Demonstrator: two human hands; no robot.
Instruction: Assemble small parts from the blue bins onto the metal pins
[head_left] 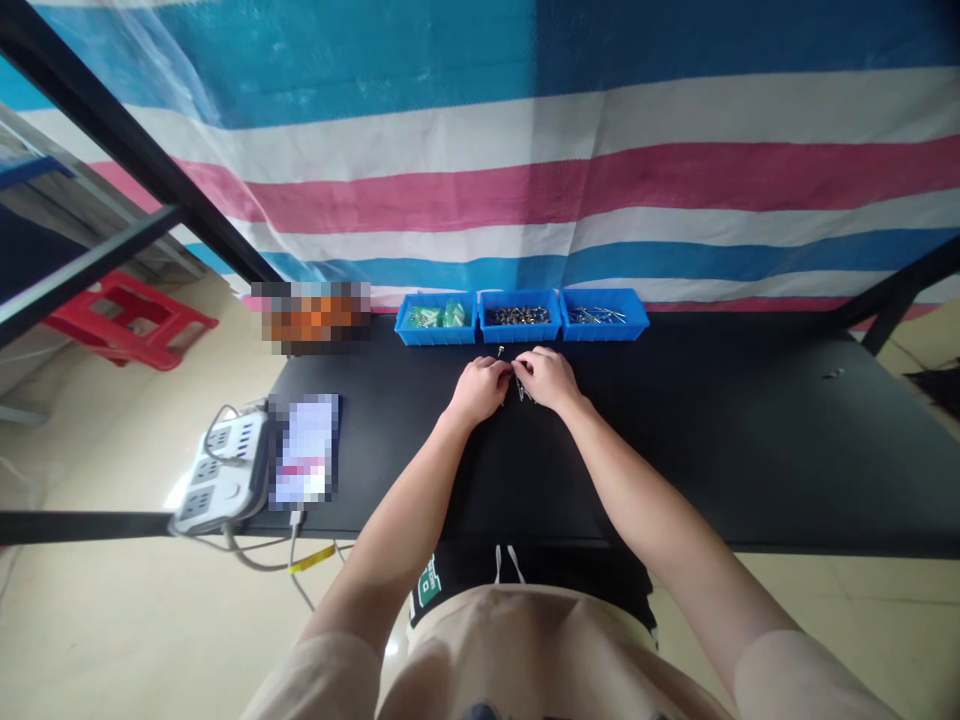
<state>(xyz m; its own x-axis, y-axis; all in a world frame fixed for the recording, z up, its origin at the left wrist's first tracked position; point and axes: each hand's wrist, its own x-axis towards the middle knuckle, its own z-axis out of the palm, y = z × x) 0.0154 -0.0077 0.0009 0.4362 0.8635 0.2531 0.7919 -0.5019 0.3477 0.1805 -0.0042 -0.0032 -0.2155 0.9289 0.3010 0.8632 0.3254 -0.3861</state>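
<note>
My left hand (pixel 483 387) and my right hand (pixel 547 377) meet over the black table (pixel 720 430), fingers closed in pinches around something too small to make out. Several thin metal pieces (pixel 523 392) lie under and beside my right fingertips. A small brass-coloured piece (pixel 500 351) is just beyond my left hand. Behind my hands stand three blue bins in a row: the left bin (pixel 437 337) holds green-and-white packets, the middle bin (pixel 519 333) small brown-and-silver parts, the right bin (pixel 606 330) long thin metal pins.
A white power strip (pixel 225 475) with cables and a blurred flat object (pixel 306 450) are at the table's left end. A blurred orange item (pixel 315 320) sits at the back left. Small metal bits (pixel 833 374) lie far right. A red stool (pixel 131 325) stands on the floor.
</note>
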